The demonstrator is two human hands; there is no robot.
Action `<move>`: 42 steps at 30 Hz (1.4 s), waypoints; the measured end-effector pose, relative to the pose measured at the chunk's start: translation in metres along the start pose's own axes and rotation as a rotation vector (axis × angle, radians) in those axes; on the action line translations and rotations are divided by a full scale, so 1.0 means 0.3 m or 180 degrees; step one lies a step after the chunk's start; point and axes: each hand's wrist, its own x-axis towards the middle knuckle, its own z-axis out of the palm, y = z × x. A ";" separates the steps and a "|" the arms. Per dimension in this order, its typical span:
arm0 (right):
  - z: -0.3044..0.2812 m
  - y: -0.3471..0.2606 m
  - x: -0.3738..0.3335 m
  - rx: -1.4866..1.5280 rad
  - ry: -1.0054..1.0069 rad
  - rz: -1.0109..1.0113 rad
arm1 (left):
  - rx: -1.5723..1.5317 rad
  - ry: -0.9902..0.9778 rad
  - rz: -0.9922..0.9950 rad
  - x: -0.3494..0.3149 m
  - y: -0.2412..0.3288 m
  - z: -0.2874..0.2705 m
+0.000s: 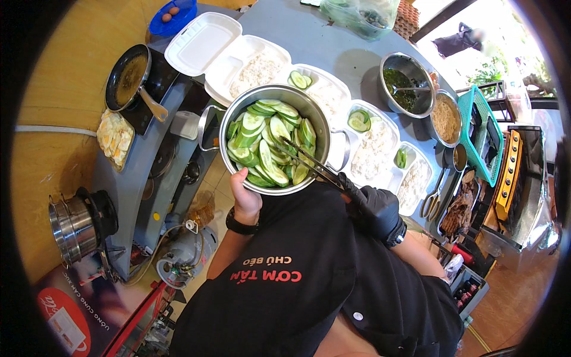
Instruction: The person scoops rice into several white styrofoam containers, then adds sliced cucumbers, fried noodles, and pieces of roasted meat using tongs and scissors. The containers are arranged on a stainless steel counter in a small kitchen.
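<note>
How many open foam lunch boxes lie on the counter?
4, in a row: far-left box, second behind the cucumber pot, third, fourth at the right; pot partly hides some.

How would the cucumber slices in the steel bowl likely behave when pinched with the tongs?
The cucumber slices look thin and wet, so probably slippery and light. They overlap loosely in the steel bowl, so one may slide off the tongs in the right hand.

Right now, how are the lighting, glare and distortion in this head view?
Head view: fisheye bends the grey counter edges toward a black rim; daylight blows out the upper-right corner; the cucumber slices in the steel pot are sharp and evenly lit; the gloved right hand with tongs reads dark.
</note>
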 end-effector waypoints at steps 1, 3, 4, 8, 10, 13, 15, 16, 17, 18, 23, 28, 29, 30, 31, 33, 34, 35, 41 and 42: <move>-0.012 -0.004 0.007 0.0064 -0.0045 0.0045 | -0.0043 -0.0053 -0.0014 0.003 0.002 -0.005; -0.050 0.012 0.027 0.0154 -0.0033 0.0138 | -0.0065 -0.0058 -0.0161 0.006 0.013 -0.008; -0.075 0.019 0.046 0.0196 -0.0031 0.0185 | -0.0080 -0.0060 -0.0238 0.008 0.019 -0.011; -0.077 0.051 0.139 -0.0199 0.0034 -0.0097 | 0.0110 -0.0519 -0.0491 0.021 0.034 -0.039; -0.033 0.072 0.172 -0.0361 -0.0011 -0.0146 | 0.0133 -0.0624 -0.0571 0.029 0.028 -0.043; -0.021 0.079 0.189 -0.0211 0.0064 -0.0131 | 0.0241 -0.0551 -0.0631 0.033 0.014 -0.064; -0.009 0.093 0.181 0.0236 0.0104 0.0016 | 0.0247 -0.0519 -0.0544 0.035 0.006 -0.070; -0.003 0.093 0.177 0.0630 0.0197 0.0227 | 0.0250 -0.0456 -0.0568 0.036 0.006 -0.076; 0.002 0.092 0.171 0.1024 0.0288 0.0438 | 0.0207 -0.0388 -0.0545 0.035 0.006 -0.077; 0.011 0.092 0.169 0.1428 0.0381 0.0637 | 0.0170 -0.0312 -0.0508 0.033 0.020 -0.067; 0.077 0.161 0.197 0.2490 0.0631 0.1551 | 0.0068 0.0109 -0.0365 0.032 0.044 -0.108; 0.349 0.378 0.303 0.2369 0.0605 0.1821 | 0.0124 0.0282 -0.0219 0.050 0.054 -0.140; 0.381 0.404 0.310 0.2161 0.0549 0.1765 | 0.0088 0.0310 -0.0211 0.050 0.055 -0.141; 0.371 0.400 0.321 0.1755 0.0482 0.1730 | 0.0048 0.0360 -0.0194 0.046 0.060 -0.140; 0.354 0.401 0.328 0.1346 0.0421 0.1692 | 0.0023 0.0395 -0.0181 0.043 0.064 -0.133; 0.282 0.386 0.330 0.0891 0.0501 0.1551 | -0.0029 0.0462 -0.0164 0.032 0.073 -0.111; 0.210 0.350 0.327 0.0816 0.0678 0.1357 | -0.0224 0.0328 -0.0151 0.023 0.074 -0.110; 0.140 0.323 0.312 0.0755 0.0746 0.1129 | -0.0228 0.0318 -0.0115 0.018 0.070 -0.107; -0.109 0.093 0.173 0.0149 -0.0137 0.0343 | 0.0297 0.0190 0.0590 0.014 -0.008 -0.079; -0.110 0.055 0.158 0.0054 -0.0232 0.0389 | 0.0340 0.0145 0.0601 0.018 -0.037 -0.105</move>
